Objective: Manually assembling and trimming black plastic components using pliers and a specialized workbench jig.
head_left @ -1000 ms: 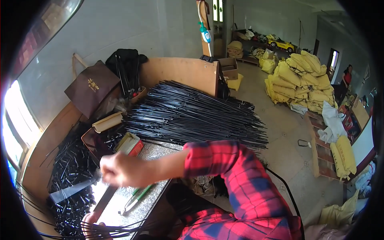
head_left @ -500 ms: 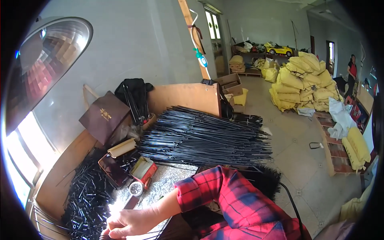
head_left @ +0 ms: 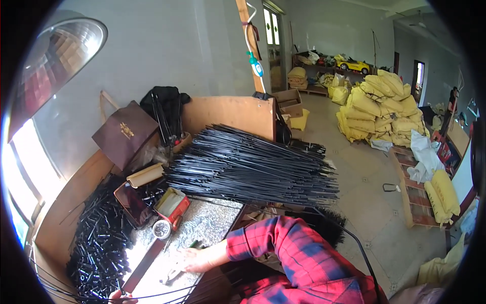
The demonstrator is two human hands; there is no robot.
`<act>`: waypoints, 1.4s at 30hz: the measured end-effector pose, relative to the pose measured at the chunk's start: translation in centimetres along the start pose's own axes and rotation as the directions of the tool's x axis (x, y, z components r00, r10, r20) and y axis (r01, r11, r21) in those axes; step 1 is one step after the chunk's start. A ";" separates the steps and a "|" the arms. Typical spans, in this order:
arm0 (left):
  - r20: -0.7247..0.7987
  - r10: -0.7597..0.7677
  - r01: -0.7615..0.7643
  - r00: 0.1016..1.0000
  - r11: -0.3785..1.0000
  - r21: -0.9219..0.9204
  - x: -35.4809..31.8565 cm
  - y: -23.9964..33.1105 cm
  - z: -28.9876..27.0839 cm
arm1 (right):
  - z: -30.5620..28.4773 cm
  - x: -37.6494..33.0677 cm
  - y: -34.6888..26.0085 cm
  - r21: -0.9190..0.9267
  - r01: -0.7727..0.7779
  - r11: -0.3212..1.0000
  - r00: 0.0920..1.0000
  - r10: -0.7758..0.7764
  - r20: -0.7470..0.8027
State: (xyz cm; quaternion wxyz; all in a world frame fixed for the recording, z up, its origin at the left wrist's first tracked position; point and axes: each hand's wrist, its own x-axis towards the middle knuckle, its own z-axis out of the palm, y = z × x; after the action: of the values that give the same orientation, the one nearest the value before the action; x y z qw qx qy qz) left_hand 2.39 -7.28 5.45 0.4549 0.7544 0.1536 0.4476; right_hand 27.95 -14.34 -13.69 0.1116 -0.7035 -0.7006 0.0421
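Observation:
My left hand (head_left: 121,297) shows only by its fingertips at the lower edge, closed round thin black rods (head_left: 76,299). These rods bow across the bottom of the view. Farther right, my right hand (head_left: 196,260), in a red plaid sleeve, is low over the brightly lit tabletop (head_left: 208,223). Glare washes out its fingers, and a pale, forked shape by them is too bright to make out. A small green object (head_left: 194,244) lies just beyond that hand. Between the hands lies a flat, dark brown strip (head_left: 144,264).
Small black tubular parts (head_left: 98,256) heap at left. Beyond are a round tub (head_left: 162,229), a red open box (head_left: 172,204), a dark tray (head_left: 132,203) and a large pile of black rods (head_left: 253,164). A lamp (head_left: 66,61) overhangs at left; yellow sacks (head_left: 379,109) stack behind.
My right hand has moved right and away from me, off the lower left of the table. My left fingertips now show at the lower edge with the rods. The view has shifted slightly.

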 end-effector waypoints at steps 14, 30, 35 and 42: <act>0.022 0.051 -0.046 0.998 0.977 -0.207 2.3 -3.3 1.1 | -12.4 -4.2 -7.3 0.965 -0.142 0.223 0.918 -0.334 0.212; 0.107 0.312 -0.328 0.944 0.926 0.187 12.4 -6.7 -0.8 | -12.0 -2.4 -10.2 0.921 -0.093 0.378 0.995 0.063 0.074; 0.300 0.447 -0.504 0.843 0.851 0.148 10.3 -11.8 0.2 | -3.3 -3.2 -8.3 0.805 -0.094 0.586 0.994 0.098 0.044; 0.555 0.089 -0.188 0.827 0.974 0.124 1.2 -14.3 -1.3 | 5.7 -6.0 -8.5 0.698 -0.010 0.716 0.998 0.048 -0.034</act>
State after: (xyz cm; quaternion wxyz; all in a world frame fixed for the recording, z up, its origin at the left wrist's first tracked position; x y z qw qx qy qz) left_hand 4.48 1.92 -5.49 0.3787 0.8963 0.0007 0.2306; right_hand 18.31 -19.80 -17.94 0.3851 -0.6212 -0.6191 0.2872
